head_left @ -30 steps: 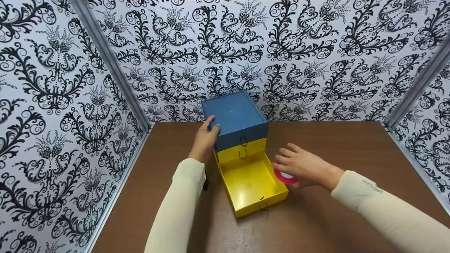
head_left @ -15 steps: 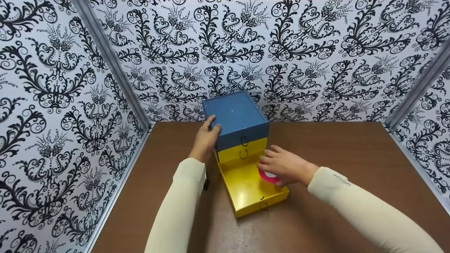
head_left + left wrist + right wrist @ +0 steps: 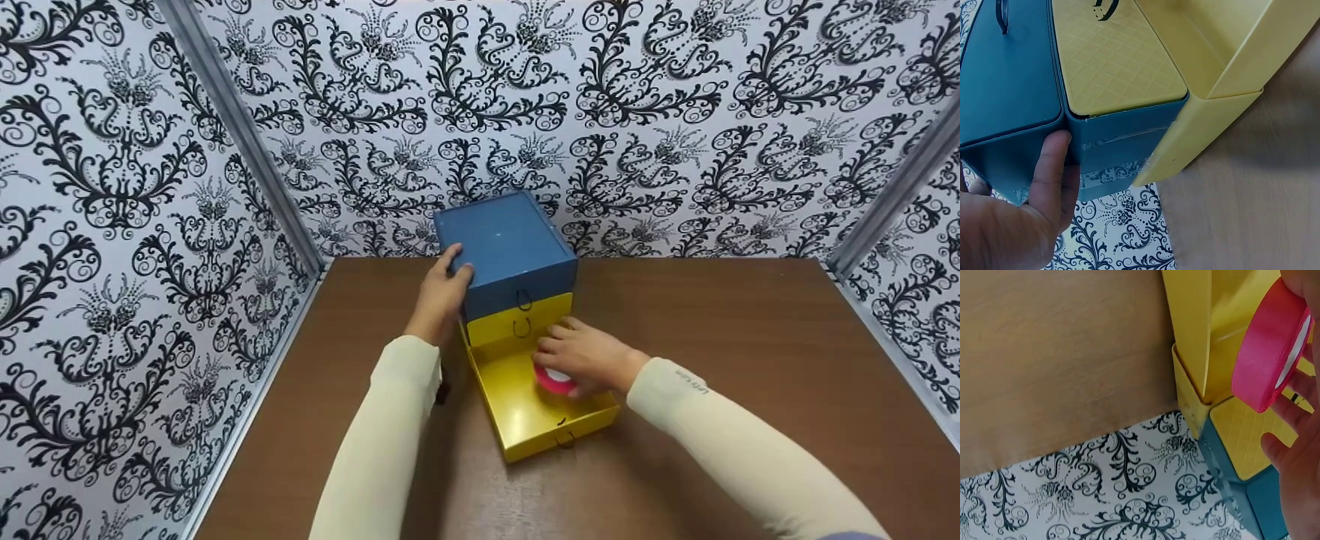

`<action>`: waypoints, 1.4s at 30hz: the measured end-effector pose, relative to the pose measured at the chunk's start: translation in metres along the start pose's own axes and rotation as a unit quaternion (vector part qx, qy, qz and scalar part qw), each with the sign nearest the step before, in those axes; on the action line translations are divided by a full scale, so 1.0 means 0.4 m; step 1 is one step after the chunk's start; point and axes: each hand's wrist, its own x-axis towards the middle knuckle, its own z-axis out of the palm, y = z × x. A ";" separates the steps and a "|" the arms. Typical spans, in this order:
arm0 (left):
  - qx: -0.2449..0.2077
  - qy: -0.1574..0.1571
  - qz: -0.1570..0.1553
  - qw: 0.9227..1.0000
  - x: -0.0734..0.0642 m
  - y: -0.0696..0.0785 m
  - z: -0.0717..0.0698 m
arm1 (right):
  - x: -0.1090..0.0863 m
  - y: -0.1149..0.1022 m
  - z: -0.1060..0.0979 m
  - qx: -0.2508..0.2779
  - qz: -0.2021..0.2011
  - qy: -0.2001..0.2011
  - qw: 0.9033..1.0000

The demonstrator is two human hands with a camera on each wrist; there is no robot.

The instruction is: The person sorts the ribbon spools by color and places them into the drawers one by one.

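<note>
A small drawer unit [image 3: 499, 236] in blue and yellow stands on the table, with black loop pulls on its fronts. Its bottom yellow drawer [image 3: 517, 405] is pulled out. My left hand [image 3: 441, 294] rests on the unit's left side near the top, thumb [image 3: 1050, 169] extended along the blue wall. Over the open drawer my right hand [image 3: 592, 358] grips a pink ribbon roll [image 3: 1269, 349] with a white core. In the head view the fingers partly cover the roll [image 3: 553, 381]. Whether it touches the drawer floor, I cannot tell.
Brown wooden table [image 3: 735, 360] surrounds the unit. Patterned black-and-white walls [image 3: 675, 112] stand behind and at both sides, joined by grey metal posts [image 3: 240, 135]. A small dark object [image 3: 442, 391] shows beside the left sleeve.
My right hand has carried the ribbon roll leftward, from the drawer's right edge to above its inside. My left hand stays on the unit.
</note>
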 end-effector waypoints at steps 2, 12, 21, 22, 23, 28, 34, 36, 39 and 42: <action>-0.004 -0.002 0.000 1.000 -0.001 0.001 0.000 | 0.013 -0.008 0.010 -0.004 -0.002 0.002 1.000; 0.005 0.012 0.013 1.000 0.000 -0.010 0.003 | 0.061 -0.047 0.077 0.010 -0.003 0.019 1.000; 0.014 0.021 0.024 0.999 0.005 -0.011 0.007 | 0.070 -0.045 0.110 0.008 0.003 0.035 0.999; 0.012 0.020 0.024 0.999 0.005 -0.011 0.008 | 0.070 -0.045 0.115 0.009 0.004 0.035 0.999; 0.012 0.019 0.025 0.999 0.005 -0.012 0.008 | 0.070 -0.046 0.120 0.010 0.005 0.034 0.999; 0.018 0.014 0.024 0.999 0.004 -0.014 0.010 | 0.068 -0.051 0.133 0.020 0.015 0.032 0.999; 0.008 0.001 0.008 1.000 -0.001 -0.009 0.005 | 0.070 -0.051 0.128 0.029 0.012 0.036 0.999; 0.001 -0.002 0.005 1.000 -0.003 -0.005 0.004 | 0.072 -0.050 0.126 0.027 0.008 0.043 0.999; 0.001 -0.002 0.006 1.000 -0.005 -0.002 0.002 | 0.073 -0.049 0.124 0.031 0.002 0.055 0.998; 0.007 -0.001 0.006 1.000 -0.004 0.000 0.003 | 0.070 -0.050 0.125 0.037 -0.002 0.068 0.997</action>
